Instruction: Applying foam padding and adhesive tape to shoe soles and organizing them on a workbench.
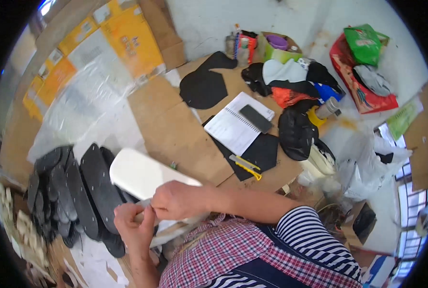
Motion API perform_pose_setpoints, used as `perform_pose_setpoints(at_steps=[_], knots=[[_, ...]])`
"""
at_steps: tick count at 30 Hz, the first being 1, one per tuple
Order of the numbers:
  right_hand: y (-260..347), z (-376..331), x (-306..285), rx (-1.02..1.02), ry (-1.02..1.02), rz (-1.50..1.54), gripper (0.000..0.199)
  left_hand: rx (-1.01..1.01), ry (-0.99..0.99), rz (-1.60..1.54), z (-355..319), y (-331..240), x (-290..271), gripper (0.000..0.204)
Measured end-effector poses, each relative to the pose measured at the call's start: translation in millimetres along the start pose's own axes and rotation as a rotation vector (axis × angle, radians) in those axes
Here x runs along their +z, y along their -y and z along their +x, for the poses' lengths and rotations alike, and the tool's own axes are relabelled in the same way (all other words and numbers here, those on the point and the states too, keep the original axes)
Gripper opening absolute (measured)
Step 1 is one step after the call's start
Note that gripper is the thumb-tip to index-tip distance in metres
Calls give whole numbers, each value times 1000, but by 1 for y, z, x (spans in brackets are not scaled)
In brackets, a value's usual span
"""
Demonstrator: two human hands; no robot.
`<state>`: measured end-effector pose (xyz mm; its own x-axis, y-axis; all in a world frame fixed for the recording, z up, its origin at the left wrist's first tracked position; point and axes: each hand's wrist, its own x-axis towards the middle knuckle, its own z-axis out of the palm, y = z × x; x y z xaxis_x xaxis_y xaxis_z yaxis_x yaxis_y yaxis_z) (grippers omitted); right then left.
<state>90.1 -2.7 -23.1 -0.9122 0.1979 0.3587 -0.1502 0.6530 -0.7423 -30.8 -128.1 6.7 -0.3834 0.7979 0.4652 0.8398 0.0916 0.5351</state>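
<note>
At upper left of the frame lie flattened yellow-and-white cartons with pale rectangular labels, a clear plastic sheet spread below them. At upper right a green packet sits on a red bag, and a green sheet lies lower, near the right edge. The white sole is at lower centre-left, held over the desk; its long axis runs from upper left to lower right, the rounded end pointing upper left. The right hand is closed over the sole's lower-right end, its grip pressed together on it; the left hand pinches the same end from beneath, fingers curled. Just left of the sole a row of black soles stands overlapped. At top centre a green tub holds a purple lid-like thing, bottles beside it. Mid-frame a notebook carries a dark phone; a yellow knife lies below on a black sheet
</note>
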Motion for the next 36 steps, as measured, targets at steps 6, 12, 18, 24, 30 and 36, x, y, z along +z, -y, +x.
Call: perform_pose_setpoints(at_steps=[6, 12, 18, 24, 30, 36], knots=[[-40, -47, -30, 44, -343, 91, 17, -282, 178, -117, 49, -4, 69, 20], [-84, -173, -120, 597, -965, 420, 18, -305, 125, -498, 132, 15, 188, 19], [-103, -302, -131, 863, -1309, 408, 15, 475, 237, -403, 190, -127, 397, 15], [-103, -321, -162, 1022, -1550, 431, 16, 743, 250, -242, 178, -198, 539, 13], [-129, -308, -192, 827, -1461, 523, 17, -178, 1122, -1077, 141, -206, 460, 22], [-146, -230, -178, 812, -1056, 531, 17, -22, 781, -944, 131, -140, 350, 14]])
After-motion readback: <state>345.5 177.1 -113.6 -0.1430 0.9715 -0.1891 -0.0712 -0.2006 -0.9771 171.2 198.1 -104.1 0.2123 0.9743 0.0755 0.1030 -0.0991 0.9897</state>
